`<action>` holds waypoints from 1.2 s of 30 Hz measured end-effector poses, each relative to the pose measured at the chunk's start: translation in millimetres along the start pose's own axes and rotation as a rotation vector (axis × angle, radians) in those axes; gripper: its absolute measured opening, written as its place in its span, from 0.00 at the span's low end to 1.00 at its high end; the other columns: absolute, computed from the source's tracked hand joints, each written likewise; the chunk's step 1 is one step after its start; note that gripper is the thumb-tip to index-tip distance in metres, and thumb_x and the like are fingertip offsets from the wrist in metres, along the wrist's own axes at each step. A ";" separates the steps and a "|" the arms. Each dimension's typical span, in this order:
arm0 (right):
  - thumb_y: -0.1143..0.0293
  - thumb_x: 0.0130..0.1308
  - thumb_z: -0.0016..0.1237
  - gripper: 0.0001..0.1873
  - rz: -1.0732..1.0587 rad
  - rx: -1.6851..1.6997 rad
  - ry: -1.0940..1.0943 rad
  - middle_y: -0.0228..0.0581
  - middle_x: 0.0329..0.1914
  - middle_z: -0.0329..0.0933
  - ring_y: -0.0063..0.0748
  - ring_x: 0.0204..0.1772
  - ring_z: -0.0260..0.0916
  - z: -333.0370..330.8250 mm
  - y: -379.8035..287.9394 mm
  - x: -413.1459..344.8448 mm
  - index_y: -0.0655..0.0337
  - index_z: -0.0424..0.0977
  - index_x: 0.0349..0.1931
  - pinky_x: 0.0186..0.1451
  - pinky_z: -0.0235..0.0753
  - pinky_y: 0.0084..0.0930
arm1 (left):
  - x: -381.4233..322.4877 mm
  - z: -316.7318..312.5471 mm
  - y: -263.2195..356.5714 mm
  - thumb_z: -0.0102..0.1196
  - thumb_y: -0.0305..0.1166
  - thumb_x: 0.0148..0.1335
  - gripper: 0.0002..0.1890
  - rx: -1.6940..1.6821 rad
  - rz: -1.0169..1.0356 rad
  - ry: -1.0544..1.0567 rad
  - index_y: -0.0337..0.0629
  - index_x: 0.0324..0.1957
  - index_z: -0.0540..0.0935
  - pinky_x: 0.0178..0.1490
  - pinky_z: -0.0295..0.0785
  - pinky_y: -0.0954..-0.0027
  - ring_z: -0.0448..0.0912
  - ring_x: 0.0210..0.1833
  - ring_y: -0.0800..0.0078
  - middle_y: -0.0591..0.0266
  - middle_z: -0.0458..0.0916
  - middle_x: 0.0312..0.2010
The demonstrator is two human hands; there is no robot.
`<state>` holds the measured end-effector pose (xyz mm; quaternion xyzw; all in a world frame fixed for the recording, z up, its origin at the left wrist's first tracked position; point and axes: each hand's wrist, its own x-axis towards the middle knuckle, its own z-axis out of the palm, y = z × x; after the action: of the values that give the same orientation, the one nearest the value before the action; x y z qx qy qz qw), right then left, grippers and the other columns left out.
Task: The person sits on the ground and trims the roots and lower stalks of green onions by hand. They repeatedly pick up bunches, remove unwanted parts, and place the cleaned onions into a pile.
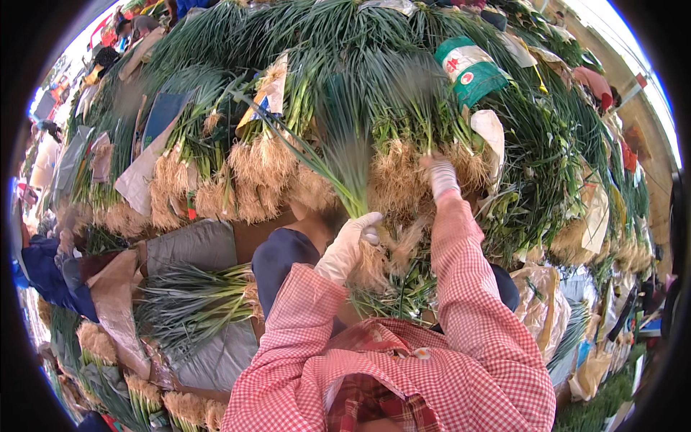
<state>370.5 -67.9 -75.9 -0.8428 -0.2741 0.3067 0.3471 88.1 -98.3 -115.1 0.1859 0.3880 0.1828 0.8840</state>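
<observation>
My left hand [350, 245], in a pale glove, is closed around the lower stems of a bunch of green onions [353, 202]. Their fibrous roots hang below the fist and their leaves fan away from me. Farther forward and to the right, my right hand [440, 168], with a pale wrapping at the wrist, is at the stem base of more onion plants [428, 127] in the heap. Its fingertips are partly hidden, so the grip is unclear. Dense tan roots [398, 175] lie between the two hands.
Heaped green onions [324, 27] spread across the front, with a green and white sack [469, 70] on them. A bunch [205, 308] lies on grey sheeting [216, 362] at my left. Loose leaves [402, 291] lie near my knees. A person in dark blue [48, 270] is at far left.
</observation>
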 end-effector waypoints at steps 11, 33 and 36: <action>0.62 0.55 0.59 0.14 -0.491 -0.430 0.065 0.47 0.37 0.81 0.48 0.37 0.79 39.4 75.9 -222.9 0.54 0.78 0.41 0.42 0.79 0.36 | -11.0 16.4 10.4 0.61 0.40 0.63 0.18 0.084 0.258 0.111 0.46 0.53 0.77 0.17 0.69 0.71 0.72 0.22 0.80 0.73 0.71 0.20; 0.53 0.71 0.48 0.18 0.073 0.611 -0.687 0.26 0.25 0.75 0.17 0.24 0.66 64.0 72.1 -205.9 0.57 0.77 0.47 0.26 0.63 0.15 | -6.1 -35.1 -30.4 0.58 0.30 0.61 0.19 0.036 0.172 -0.005 0.39 0.55 0.77 0.28 0.70 0.78 0.73 0.29 0.80 0.65 0.81 0.42; 0.67 0.66 0.54 0.10 -0.345 0.066 -0.125 0.34 0.30 0.78 0.25 0.30 0.70 98.4 115.7 -182.7 0.61 0.78 0.44 0.34 0.71 0.25 | -12.8 -25.5 -24.1 0.58 0.35 0.63 0.16 0.009 0.198 0.089 0.41 0.51 0.79 0.30 0.72 0.74 0.75 0.32 0.76 0.68 0.78 0.34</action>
<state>208.8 -220.6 -159.5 -0.7506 -0.4255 0.3032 0.4046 65.0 -120.4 -134.6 0.2190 0.4076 0.2756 0.8426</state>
